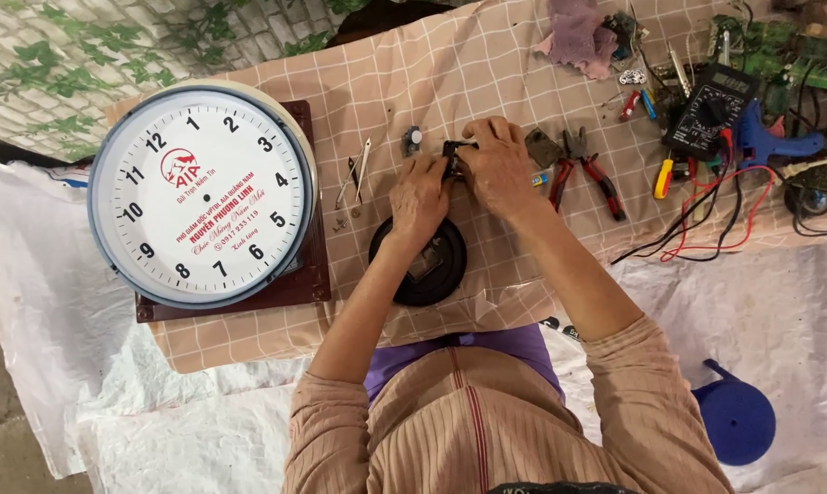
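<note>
My left hand (419, 197) and my right hand (499, 165) meet over a small black clock movement (452, 157), both gripping it above the checked cloth (404, 73). Most of the part is hidden by my fingers. Just below my left wrist lies a round black cover (432, 270). Loose clock hands (359, 174) and a small grey metal part (413, 140) lie to the left of my hands.
A large round white wall clock face (198, 197) rests on a dark brown board at left. Red-handled pliers (589, 169), a multimeter (711, 110) with red and black leads, circuit boards (779, 50), a pink rag (578, 35) and a blue round object (735, 416) lie at right.
</note>
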